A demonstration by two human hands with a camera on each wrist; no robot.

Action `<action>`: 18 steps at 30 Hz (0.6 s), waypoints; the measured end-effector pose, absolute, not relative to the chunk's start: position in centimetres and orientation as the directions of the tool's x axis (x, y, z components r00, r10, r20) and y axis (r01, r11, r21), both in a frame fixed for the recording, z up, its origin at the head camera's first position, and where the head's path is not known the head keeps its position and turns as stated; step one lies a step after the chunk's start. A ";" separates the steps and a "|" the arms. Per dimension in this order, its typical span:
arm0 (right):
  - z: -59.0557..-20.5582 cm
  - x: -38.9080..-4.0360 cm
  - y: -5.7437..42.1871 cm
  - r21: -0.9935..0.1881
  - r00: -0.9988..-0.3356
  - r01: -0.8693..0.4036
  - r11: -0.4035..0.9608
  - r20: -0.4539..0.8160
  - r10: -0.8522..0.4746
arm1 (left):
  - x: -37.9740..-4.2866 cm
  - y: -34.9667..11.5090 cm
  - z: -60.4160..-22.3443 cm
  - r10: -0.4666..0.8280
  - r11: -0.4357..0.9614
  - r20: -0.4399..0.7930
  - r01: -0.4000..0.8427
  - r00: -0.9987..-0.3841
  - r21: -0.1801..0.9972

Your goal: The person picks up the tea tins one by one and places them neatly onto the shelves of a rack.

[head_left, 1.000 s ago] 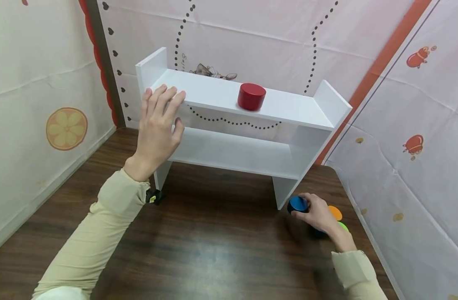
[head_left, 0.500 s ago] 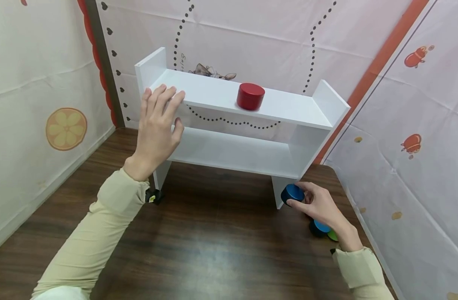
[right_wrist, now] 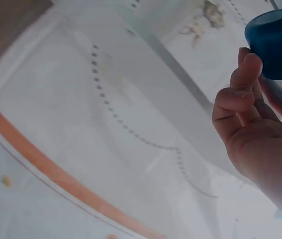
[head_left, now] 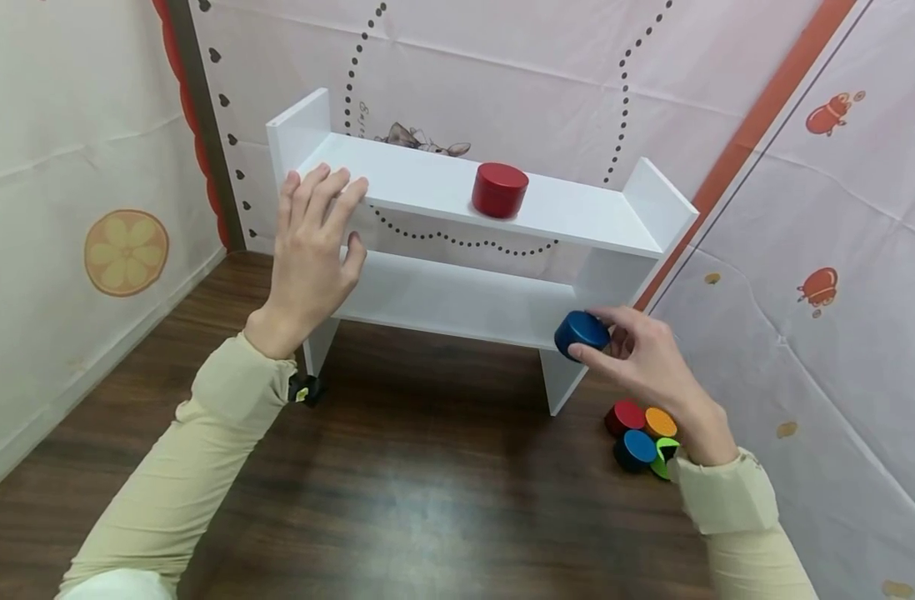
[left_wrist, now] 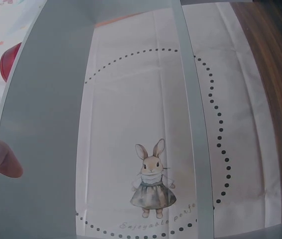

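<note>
Between thumb and fingers, my right hand (head_left: 648,358) pinches a round blue tin (head_left: 582,335), raised in front of the right end of the lower shelf. The same blue tin (right_wrist: 275,45) shows at the upper right of the right wrist view. My left hand (head_left: 312,246) rests on the front edge of the top board of the white shelf unit (head_left: 457,292), near its left end, fingers spread. A round red tin (head_left: 499,191) stands upright on that top board, right of the middle. In the left wrist view only my thumb (left_wrist: 9,162) and part of the hand show, beside the board.
On the brown table (head_left: 427,483), right of the unit, sit several tins close together: a red tin (head_left: 626,417), an orange tin (head_left: 660,422), a blue tin (head_left: 635,450) and a green tin (head_left: 662,460), partly behind my sleeve. Patterned cloth walls (head_left: 802,275) enclose the table.
My right hand has lifted the blue tin from the table at the unit's right foot up to lower-shelf height. The other tins have come into view beneath it. My left hand stays put.
</note>
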State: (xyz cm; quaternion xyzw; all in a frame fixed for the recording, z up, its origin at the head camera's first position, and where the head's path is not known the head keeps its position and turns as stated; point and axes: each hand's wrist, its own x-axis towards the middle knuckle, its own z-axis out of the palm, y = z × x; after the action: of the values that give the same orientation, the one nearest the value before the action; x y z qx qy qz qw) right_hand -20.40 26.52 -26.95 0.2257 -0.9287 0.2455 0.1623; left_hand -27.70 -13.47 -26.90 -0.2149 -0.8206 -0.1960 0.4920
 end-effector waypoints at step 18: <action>-17.3 -22.2 23.5 -0.247 -0.671 -0.613 0.750 0.664 -0.330 | -27.9 -13.4 -26.9 0.172 0.841 0.892 0.534 -0.418 0.088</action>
State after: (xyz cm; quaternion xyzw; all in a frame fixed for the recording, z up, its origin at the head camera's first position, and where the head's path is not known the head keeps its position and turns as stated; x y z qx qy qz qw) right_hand -22.16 23.48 -17.31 0.2668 -0.8842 0.2318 0.3056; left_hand -27.87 -13.39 -26.90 -0.2146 -0.8220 -0.1827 0.4949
